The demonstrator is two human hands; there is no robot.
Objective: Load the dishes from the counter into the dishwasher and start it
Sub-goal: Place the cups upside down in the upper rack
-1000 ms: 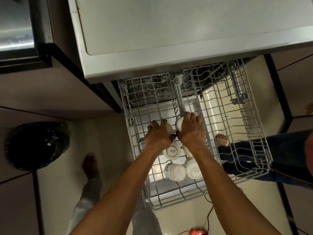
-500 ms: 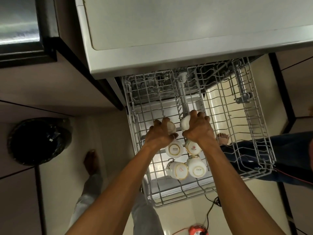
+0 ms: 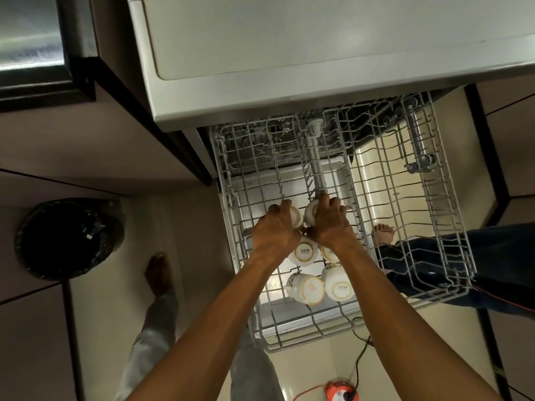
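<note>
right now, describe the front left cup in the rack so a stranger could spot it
Find the wire rack pulled out of the dishwasher; white cups sit in its left half. In the row nearest the person, take the left cup: its base bears faint reddish print, not the dark SISTA of the cup beside it.

Two cup bases (image 3: 303, 251) (image 3: 342, 287) read "SISTA" (probably; print small).

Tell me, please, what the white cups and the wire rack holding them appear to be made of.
The cups look like glazed ceramic: white, opaque and glossy, with printed logos on their bases. The rack looks like metal wire under a pale grey coating, probably plastic: thin, even bars with a dull sheen.
</note>
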